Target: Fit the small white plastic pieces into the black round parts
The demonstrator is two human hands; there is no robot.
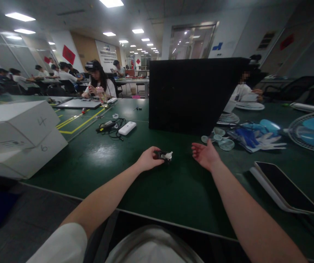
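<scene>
My left hand (148,159) is closed on a small black part with a white piece (168,156), low over the green table or resting on it; I cannot tell which. The part's exact kind is too small to make out, and my fingers cover its left side. To the right, my right hand (205,155) is open, palm turned inward and fingers apart, with nothing in it. Beyond its fingertips lie pale translucent fan blades (219,139).
A large black box (190,95) stands ahead. White boxes (20,128) are stacked left, near a white power bank (127,128) and cables. On the right lie gloves (251,140), a fan guard (313,129) and a tablet-like device (285,186). People sit at other tables.
</scene>
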